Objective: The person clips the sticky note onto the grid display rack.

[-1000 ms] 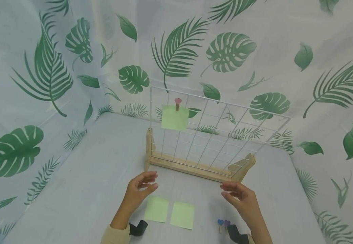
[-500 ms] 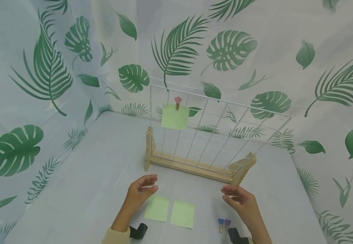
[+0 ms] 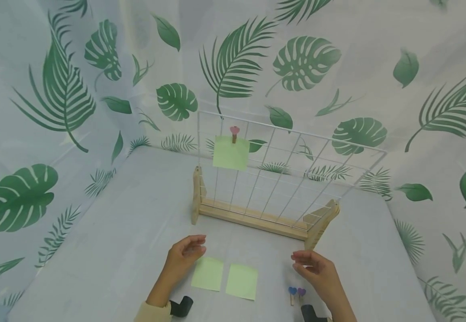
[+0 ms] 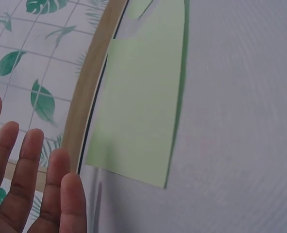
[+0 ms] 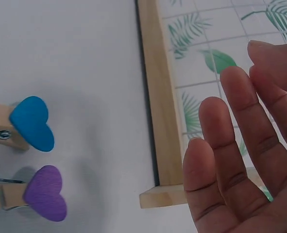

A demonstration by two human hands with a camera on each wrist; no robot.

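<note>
The left hand point(image 3: 184, 256) hovers above the near part of the table point(image 3: 108, 232) with fingers relaxed and slightly spread, holding nothing; just below and to its right lies the left sticky note point(image 3: 207, 273), a flat pale green paper square. The right hand point(image 3: 317, 272) is likewise loose and empty, fingers gently bent, hanging above two small wooden pegs, the blue heart clip point(image 3: 292, 294) and the purple heart clip point(image 3: 301, 294), which lie side by side near the front edge. A second green note point(image 3: 241, 281) lies between the first note and the clips, apart from both.

Behind the hands, towards the middle of the table, stands a white wire grid point(image 3: 297, 174) held upright in a pale wooden base point(image 3: 253, 219) with angled feet at each end. Near its upper left corner a pink heart clip point(image 3: 234, 133) pins a third green note point(image 3: 230, 154) to the wire.

The notes are thin and light, so I judge that a careless sweep of a hand could slide or curl them. The clips are small and sprung; a poor pinch might let one snap away. The grid looks light, and a push high on the wire might tip it backwards.
</note>
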